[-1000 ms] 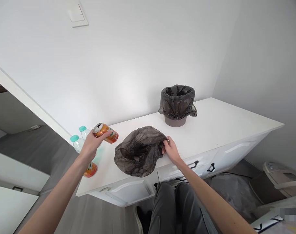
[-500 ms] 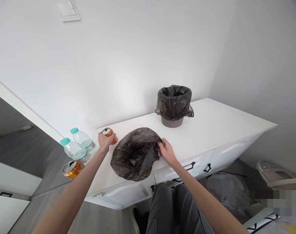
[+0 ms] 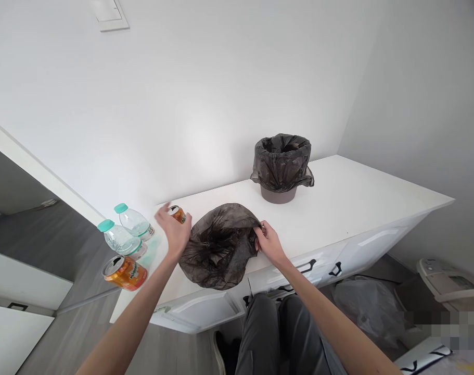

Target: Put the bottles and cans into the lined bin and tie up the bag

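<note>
My left hand (image 3: 175, 232) is raised just in front of an orange soda can (image 3: 178, 213) with an opened top. Its thumb and fingers are spread, and they partly cover the can. My right hand (image 3: 269, 244) pinches the rim of a black plastic garbage bag (image 3: 217, 255), which stands with its mouth spread on the white cabinet top. Left of my left forearm is another orange can (image 3: 125, 272), also with its tab hole open. Behind that can stand two clear plastic bottles (image 3: 122, 240) with turquoise caps.
A brown trash bin (image 3: 278, 195) lined with a black bag sits near the wall, at the back of the white cabinet (image 3: 361, 192). Drawers with black handles (image 3: 308, 266) face me. To the right, a clear plastic bag (image 3: 369, 307) lies low beside a beige appliance (image 3: 447, 278).
My left hand has loosened from the can and spread its fingers, pulling slightly toward me. The can stays on the cabinet. My right hand keeps its hold on the bag.
</note>
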`<move>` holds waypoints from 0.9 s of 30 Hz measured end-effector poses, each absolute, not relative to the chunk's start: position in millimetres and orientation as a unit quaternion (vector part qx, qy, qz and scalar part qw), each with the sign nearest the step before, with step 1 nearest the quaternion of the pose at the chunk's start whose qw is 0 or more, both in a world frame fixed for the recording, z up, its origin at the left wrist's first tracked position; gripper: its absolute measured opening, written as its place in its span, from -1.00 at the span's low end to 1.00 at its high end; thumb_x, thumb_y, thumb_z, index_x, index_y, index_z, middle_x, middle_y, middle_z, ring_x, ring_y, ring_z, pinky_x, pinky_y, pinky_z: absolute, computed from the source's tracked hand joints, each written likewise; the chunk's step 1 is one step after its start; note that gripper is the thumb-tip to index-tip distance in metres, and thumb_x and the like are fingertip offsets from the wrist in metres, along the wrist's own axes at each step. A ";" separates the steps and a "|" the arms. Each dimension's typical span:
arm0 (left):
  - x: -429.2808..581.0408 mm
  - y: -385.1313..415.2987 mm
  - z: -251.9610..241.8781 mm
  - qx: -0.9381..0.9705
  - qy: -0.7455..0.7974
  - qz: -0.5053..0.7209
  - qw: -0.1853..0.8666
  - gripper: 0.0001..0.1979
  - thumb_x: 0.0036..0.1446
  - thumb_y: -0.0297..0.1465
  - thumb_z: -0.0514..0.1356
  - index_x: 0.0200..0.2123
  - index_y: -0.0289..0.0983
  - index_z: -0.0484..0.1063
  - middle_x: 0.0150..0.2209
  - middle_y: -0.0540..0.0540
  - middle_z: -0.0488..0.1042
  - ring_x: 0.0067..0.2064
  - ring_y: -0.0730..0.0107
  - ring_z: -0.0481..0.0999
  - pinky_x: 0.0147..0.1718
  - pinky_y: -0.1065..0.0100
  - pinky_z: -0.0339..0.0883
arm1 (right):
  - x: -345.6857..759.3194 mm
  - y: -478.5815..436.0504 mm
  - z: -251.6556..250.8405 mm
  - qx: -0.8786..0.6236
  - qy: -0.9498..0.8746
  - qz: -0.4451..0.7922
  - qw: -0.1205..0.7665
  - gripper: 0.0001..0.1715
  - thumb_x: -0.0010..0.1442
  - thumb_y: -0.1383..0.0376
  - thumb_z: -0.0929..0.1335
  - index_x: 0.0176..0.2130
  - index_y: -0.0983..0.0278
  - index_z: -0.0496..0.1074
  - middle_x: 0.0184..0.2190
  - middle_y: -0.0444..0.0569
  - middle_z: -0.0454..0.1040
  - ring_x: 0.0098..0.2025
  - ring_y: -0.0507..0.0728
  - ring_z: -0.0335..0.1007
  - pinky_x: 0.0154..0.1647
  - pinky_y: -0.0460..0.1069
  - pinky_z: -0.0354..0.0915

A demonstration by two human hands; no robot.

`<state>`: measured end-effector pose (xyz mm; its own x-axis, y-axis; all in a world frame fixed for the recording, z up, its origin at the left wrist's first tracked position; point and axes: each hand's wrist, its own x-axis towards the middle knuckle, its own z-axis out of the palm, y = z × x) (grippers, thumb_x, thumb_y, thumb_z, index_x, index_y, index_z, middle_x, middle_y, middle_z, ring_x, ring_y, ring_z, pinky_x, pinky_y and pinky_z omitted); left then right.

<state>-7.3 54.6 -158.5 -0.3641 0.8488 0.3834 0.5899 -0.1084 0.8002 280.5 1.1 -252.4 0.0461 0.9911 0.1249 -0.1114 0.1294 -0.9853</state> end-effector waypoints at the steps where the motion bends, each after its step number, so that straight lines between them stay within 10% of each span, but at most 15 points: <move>1: 0.1 49.0 -162.5 0.556 0.643 0.501 0.162 -0.32 0.12 -0.34 0.34 0.27 -0.20 0.20 0.35 -0.31 0.20 0.39 -0.01 0.26 0.35 0.04 0.23 | 280.4 1.3 -252.9 -0.448 -0.492 0.484 0.569 -0.69 0.36 0.01 0.29 -0.31 0.13 0.22 -0.70 -0.28 0.30 -0.63 0.09 0.27 -0.53 -0.03 0.17; 27: -33.2 39.2 -187.2 0.470 0.710 0.436 0.292 -0.46 0.24 -0.21 0.25 0.24 -0.24 0.30 0.33 -0.36 0.37 0.34 -0.02 0.40 0.27 0.05 0.32 | 279.0 0.1 -254.9 -0.462 -0.502 0.480 0.552 -0.63 0.32 -0.06 0.32 -0.34 0.11 0.22 -0.69 -0.26 0.31 -0.62 0.13 0.30 -0.53 -0.01 0.17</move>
<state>-33.2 39.2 -187.2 -0.3879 0.9217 -0.0051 0.4117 0.1782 0.8937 279.0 0.1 -254.9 0.0361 0.9933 0.1102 -0.0666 0.1124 -0.9914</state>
